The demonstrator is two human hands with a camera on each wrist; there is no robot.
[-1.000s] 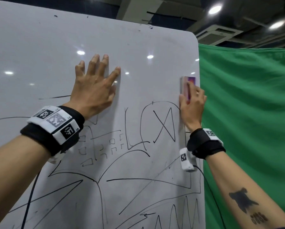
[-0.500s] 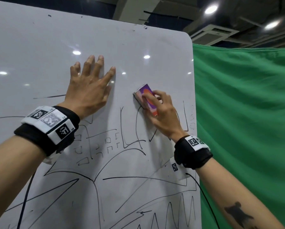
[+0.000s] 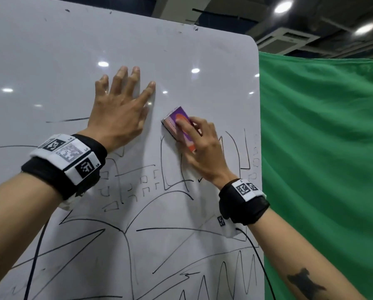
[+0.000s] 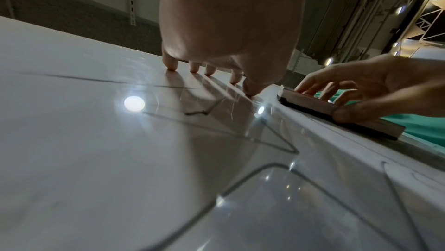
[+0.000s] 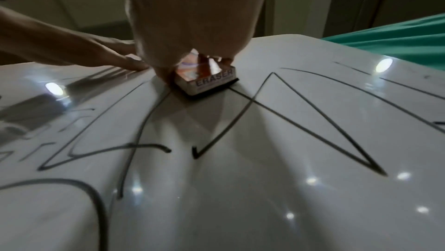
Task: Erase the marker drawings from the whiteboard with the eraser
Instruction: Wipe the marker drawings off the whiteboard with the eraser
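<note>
The white whiteboard (image 3: pixel 51 61) stands upright and bears black marker drawings (image 3: pixel 137 191) over its lower half. My left hand (image 3: pixel 120 113) lies flat on the board above the drawings, fingers spread and straight. My right hand (image 3: pixel 199 148) grips the eraser (image 3: pixel 176 121), a small block with a purple and orange top, and presses its dark felt against the board just right of the left thumb. In the right wrist view the eraser (image 5: pixel 207 82) shows the word ERASER and sits at the top of the crossed lines (image 5: pixel 313 118). The left wrist view shows the eraser (image 4: pixel 313 108) flat on the board under the right hand's fingers (image 4: pixel 310 86).
A green curtain (image 3: pixel 322 148) hangs right behind the board's right edge (image 3: pixel 259 126). Ceiling lights (image 3: pixel 283 6) and an air-conditioning unit (image 3: pixel 287 38) are overhead. Zigzag lines (image 3: pixel 235 278) run along the board's lower right.
My right hand has swept the eraser from the board's right edge leftward to beside the left thumb. The tops of the arch and crossed lines are wiped away. The left hand has stayed put.
</note>
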